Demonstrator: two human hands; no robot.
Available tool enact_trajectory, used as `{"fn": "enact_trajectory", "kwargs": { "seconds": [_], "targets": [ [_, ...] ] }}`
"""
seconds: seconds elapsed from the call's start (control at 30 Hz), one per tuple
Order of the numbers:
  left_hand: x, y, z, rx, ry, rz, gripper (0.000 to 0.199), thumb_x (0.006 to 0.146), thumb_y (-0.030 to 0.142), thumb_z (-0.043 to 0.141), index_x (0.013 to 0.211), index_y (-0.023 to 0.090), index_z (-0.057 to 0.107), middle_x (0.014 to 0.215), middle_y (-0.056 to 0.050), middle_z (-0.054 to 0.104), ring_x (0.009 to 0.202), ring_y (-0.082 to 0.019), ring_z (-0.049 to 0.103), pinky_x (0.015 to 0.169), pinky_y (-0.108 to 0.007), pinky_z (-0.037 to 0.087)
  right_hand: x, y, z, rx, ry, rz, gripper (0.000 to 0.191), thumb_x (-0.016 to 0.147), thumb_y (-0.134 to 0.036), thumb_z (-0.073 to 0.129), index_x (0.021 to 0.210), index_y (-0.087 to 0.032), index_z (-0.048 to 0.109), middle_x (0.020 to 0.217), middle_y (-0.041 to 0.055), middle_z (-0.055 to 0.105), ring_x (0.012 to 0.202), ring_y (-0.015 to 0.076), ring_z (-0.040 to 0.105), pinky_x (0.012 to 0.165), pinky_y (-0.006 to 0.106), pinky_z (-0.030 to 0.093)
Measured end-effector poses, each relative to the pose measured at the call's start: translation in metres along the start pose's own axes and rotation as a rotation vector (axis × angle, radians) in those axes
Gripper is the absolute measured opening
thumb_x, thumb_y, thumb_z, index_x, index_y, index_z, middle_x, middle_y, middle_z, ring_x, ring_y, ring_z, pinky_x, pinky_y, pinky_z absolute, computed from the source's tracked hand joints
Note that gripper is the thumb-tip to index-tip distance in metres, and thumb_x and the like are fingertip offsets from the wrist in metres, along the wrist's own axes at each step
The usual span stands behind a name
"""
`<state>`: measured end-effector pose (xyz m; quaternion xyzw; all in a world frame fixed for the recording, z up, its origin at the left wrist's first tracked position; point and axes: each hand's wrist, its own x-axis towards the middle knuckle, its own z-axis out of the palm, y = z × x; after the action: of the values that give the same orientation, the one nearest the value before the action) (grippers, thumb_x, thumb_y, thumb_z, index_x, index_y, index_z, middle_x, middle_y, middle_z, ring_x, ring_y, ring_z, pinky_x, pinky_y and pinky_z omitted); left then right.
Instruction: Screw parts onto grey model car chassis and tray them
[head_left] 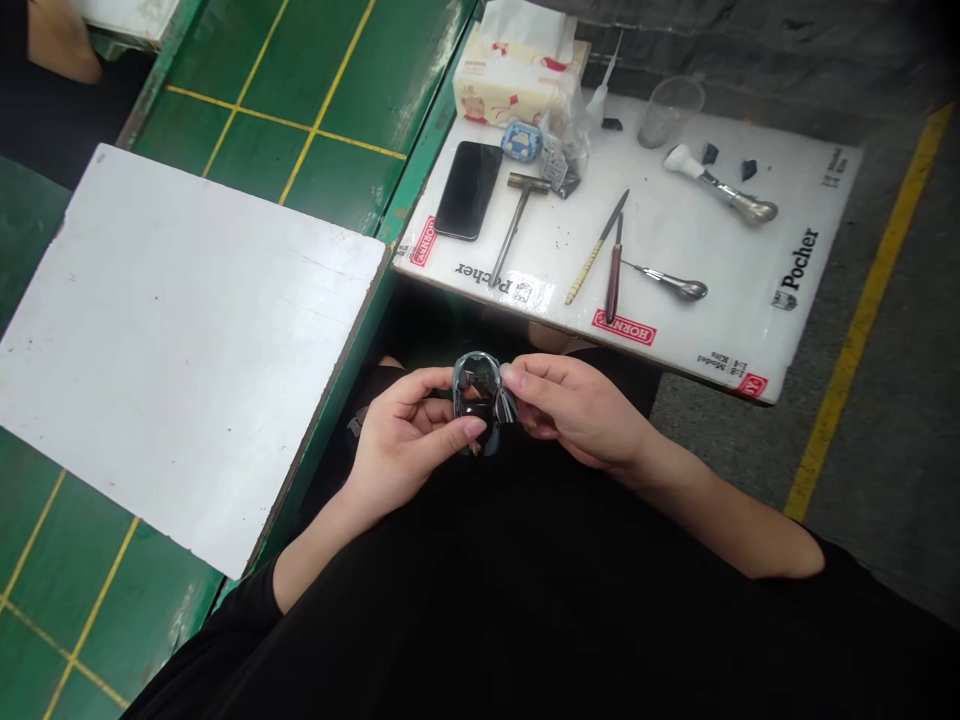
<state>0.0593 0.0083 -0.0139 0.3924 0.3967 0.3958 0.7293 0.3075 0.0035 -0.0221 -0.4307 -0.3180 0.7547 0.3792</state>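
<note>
My left hand (409, 425) wraps around one side of a small dark shiny part (474, 408), with my thumb on its near end. My right hand (574, 405) pinches the other side with thumb and finger. The part sits between my hands, up off my black shirt (525, 580), and it has a round, see-through rim at the far end. A striped silver bit shows by my right fingertips; I cannot tell if it is joined on.

Past my hands is a white printed board (720, 280). On it lie a file with a yellow handle (598, 245), a knife with a red-brown handle (614, 280) just beside it, and a silver-handled pick (679, 286). To the left are a hammer (513, 230) and a black phone (469, 190). Farther back stand a tissue box (491, 90) and a clear cup (670, 110).

To my left, a plain white board (187, 340) lies on the green bench (300, 90). Another person's arm (64, 40) shows at the far corner.
</note>
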Motion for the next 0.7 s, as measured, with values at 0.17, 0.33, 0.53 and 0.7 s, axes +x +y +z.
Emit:
{"fn": "enact_trajectory", "kwargs": {
  "seconds": [0.17, 0.33, 0.53, 0.7],
  "targets": [
    [0.002, -0.002, 0.002, 0.031, 0.098, 0.07, 0.043, 0.091, 0.016, 0.116, 0.128, 0.024, 0.096, 0.117, -0.004, 0.096, 0.084, -0.016, 0.094, 0.082, -0.026, 0.082, -0.007, 0.002, 0.003, -0.268, 0.125, -0.156, 0.056, 0.1, -0.075, 0.105, 0.113, -0.024, 0.087, 0.088, 0.0007, 0.074, 0.075, 0.0183, 0.063, 0.067, 0.033, 0.054],
    [0.002, 0.0, 0.006, 0.049, 0.115, 0.093, 0.048, 0.087, 0.016, 0.118, 0.129, 0.022, 0.095, 0.112, -0.004, 0.095, 0.084, -0.018, 0.093, 0.083, -0.027, 0.082, -0.011, 0.003, 0.005, -0.513, 0.227, -0.288, 0.039, 0.101, -0.058, 0.106, 0.115, -0.025, 0.09, 0.103, 0.0051, 0.082, 0.085, 0.0233, 0.074, 0.076, 0.039, 0.061],
    [0.001, -0.001, 0.006, 0.084, 0.124, 0.122, 0.048, 0.088, 0.016, 0.118, 0.128, 0.021, 0.094, 0.107, -0.005, 0.095, 0.082, -0.019, 0.094, 0.082, -0.028, 0.083, -0.012, -0.002, 0.003, -0.378, 0.123, -0.14, 0.041, 0.107, -0.066, 0.098, 0.107, -0.026, 0.088, 0.103, 0.0067, 0.087, 0.089, 0.0253, 0.076, 0.075, 0.038, 0.06],
    [0.0, -0.002, 0.006, 0.073, 0.107, 0.108, 0.045, 0.092, 0.018, 0.116, 0.13, 0.022, 0.094, 0.109, -0.005, 0.095, 0.085, -0.019, 0.094, 0.083, -0.029, 0.083, -0.011, -0.001, 0.005, -0.287, 0.102, -0.093, 0.045, 0.099, -0.067, 0.107, 0.104, -0.026, 0.087, 0.099, 0.0042, 0.084, 0.087, 0.0243, 0.074, 0.078, 0.038, 0.061]
  ]
}}
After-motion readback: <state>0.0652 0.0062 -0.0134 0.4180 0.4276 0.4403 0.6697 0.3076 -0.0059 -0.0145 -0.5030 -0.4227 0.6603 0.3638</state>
